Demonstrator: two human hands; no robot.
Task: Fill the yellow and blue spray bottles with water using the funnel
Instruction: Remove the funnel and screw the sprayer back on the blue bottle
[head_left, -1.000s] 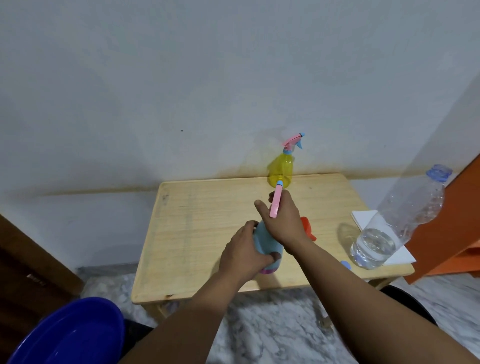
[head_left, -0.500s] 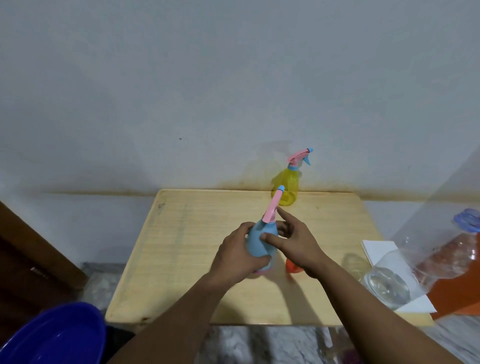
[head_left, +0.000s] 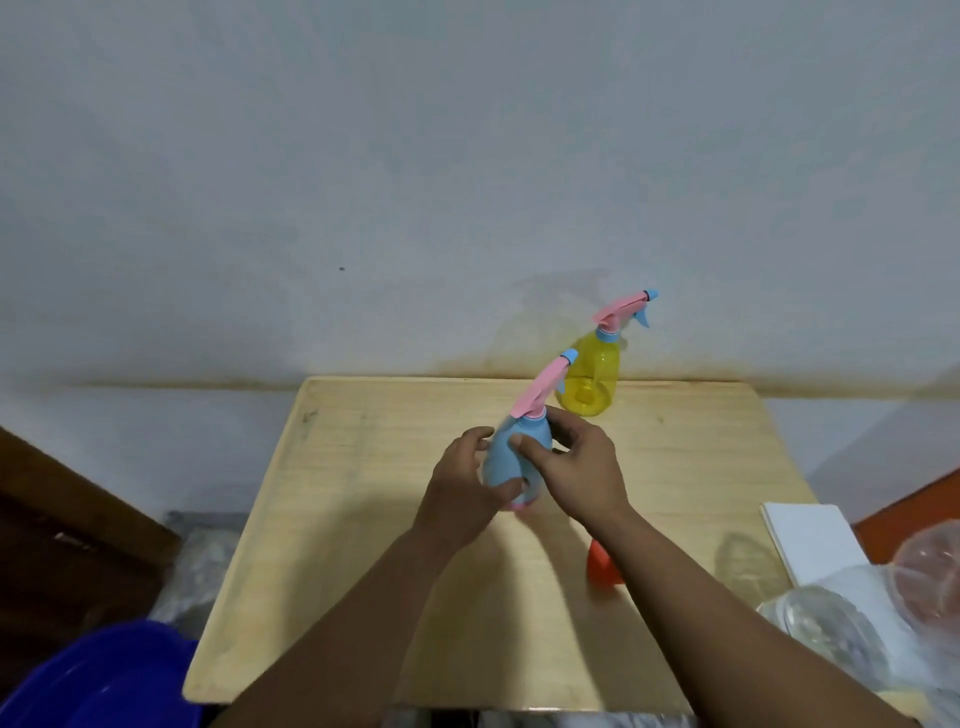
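Note:
The blue spray bottle (head_left: 511, 457) with a pink trigger head stands mid-table, tilted a little to the right. My left hand (head_left: 462, 488) wraps its lower body from the left. My right hand (head_left: 576, 467) grips it from the right, fingers near the neck. The yellow spray bottle (head_left: 592, 376), also with a pink head, stands upright at the table's back edge by the wall. An orange funnel (head_left: 602, 566) lies on the table, partly hidden behind my right forearm. A clear plastic water bottle (head_left: 852, 623) sits at the right edge, blurred.
The wooden table (head_left: 363, 493) stands against a white wall. A white pad (head_left: 810, 540) lies at the right edge. A blue basin (head_left: 98, 680) sits low at the left. Dark wood furniture is at far left, an orange surface at far right.
My right hand has dropped from the pink spray head to the bottle's neck and side. The bottle sits further back on the table, and the view has shifted.

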